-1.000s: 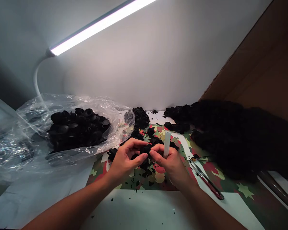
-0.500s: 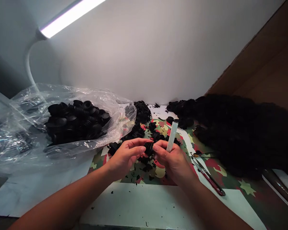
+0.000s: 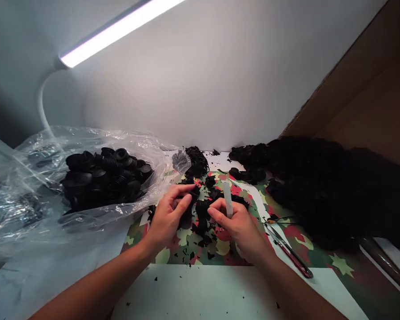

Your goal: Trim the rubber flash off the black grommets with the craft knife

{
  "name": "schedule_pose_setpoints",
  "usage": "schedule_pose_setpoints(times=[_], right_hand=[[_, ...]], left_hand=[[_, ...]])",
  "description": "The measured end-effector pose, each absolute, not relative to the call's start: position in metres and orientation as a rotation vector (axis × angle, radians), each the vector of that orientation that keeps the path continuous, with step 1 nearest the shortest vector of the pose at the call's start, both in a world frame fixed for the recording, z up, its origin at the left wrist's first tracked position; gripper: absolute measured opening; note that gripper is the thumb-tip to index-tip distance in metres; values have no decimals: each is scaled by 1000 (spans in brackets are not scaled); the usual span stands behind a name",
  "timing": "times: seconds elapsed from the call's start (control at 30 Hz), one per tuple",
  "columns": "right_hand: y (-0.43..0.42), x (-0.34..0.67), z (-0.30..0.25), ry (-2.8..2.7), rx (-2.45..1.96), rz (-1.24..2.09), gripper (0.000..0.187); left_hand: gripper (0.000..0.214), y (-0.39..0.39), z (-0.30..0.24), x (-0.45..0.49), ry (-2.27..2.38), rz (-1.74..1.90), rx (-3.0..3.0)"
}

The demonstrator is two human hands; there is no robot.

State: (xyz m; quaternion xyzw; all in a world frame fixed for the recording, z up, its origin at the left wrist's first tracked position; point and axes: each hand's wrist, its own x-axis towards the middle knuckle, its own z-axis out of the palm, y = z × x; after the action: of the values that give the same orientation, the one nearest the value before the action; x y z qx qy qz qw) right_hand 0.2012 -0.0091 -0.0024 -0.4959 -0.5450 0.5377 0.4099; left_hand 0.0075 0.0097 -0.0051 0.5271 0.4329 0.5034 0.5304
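Note:
My left hand (image 3: 168,215) reaches over loose black scraps (image 3: 205,242), its thumb and index finger apart. Dark pieces lie right at its fingertips; whether any touch the fingers I cannot make out. My right hand (image 3: 235,220) is closed around a pale, flat stick-like handle (image 3: 227,198) that points upward out of the fist. Its working end is hidden by the fingers. Just left of the right fingertips sits a black ribbed rubber piece (image 3: 202,207), apart from my left hand.
A clear plastic bag (image 3: 156,178) with black ribbed rubber parts (image 3: 110,178) lies left. A large black heap (image 3: 330,195) rests by the cardboard (image 3: 363,84) on the right. Scissors-like tools (image 3: 291,253) lie nearby on the camouflage-patterned mat (image 3: 320,249). A lamp (image 3: 120,33) shines above.
The black ribbed piece was between both hands' fingertips; my left hand has since let go and moved left and slightly up. My right hand keeps the pale stick, shifted slightly left. The view has tilted slightly.

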Motion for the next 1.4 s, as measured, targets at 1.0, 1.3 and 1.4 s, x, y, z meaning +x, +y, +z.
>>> schedule_pose_setpoints(times=[1.0,1.3,1.4], right_hand=[[142,220,3,-2078,-1695,549,25],[74,223,0,-1933,-1419,574,19],[43,214,7,-1909,-1306,664,25]], left_hand=[[39,14,-12,3,1012,1560,1448],[41,4,-24,19,844,1250,1263],[54,4,-22,19,822,1223,1135]])
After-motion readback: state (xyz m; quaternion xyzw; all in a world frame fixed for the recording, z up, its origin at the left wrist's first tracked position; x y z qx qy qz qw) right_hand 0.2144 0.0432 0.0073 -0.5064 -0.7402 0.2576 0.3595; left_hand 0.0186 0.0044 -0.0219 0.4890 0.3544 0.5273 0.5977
